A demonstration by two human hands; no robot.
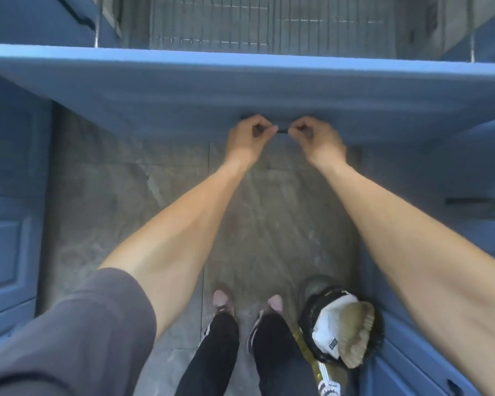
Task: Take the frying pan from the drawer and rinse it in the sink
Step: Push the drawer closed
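Note:
A wide blue drawer front (183,90) stretches across the upper half of the view, pulled out toward me. Behind it the drawer's wire rack (240,27) shows, with no frying pan visible on it. A thin dark handle (282,132) runs along the lower edge of the front. My left hand (250,135) and my right hand (315,137) are both curled around this handle, side by side, with a short piece of the bar showing between them. The sink is out of view.
Blue cabinet doors (6,252) line the left side and more blue cabinets (469,224) the right. A black bin (343,327) with paper and a brush-like thing in it stands on the grey tiled floor (112,195) by my right foot.

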